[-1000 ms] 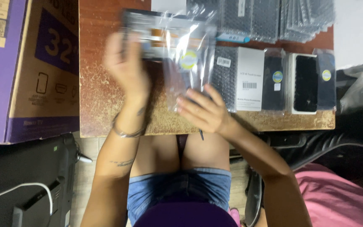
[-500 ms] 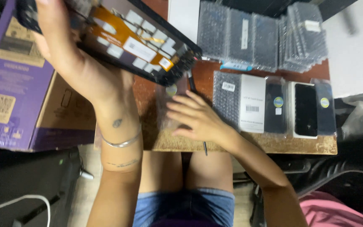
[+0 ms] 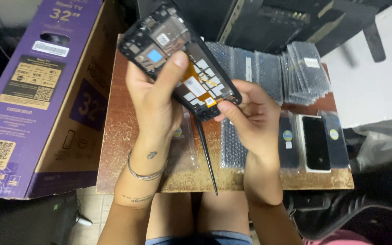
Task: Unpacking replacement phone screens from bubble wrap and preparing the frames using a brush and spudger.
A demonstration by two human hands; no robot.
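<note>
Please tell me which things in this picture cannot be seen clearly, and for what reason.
Head view only:
- Phone screen frame: its front face is turned away; the left hand covers its middle.
- Right hand: its fingertips are tucked behind the frame's corner, so the grip is unclear.
- Thin black tool: its upper end is hidden behind the hands.
- Bubble-wrapped stacks: the wrap hides the contents.
- Purple box: cut off by the left edge.

Both forearms are rising side by side from the bottom of the view. The left hand (image 3: 153,97) is turning its back toward the camera, fingers curling closed in a grip and the thumb (image 3: 171,72) stretching up and across. The right hand (image 3: 252,115), just beside it, is bending at the wrist and pinching with thumb and fingertips (image 3: 223,109) pointing toward the left hand.
</note>
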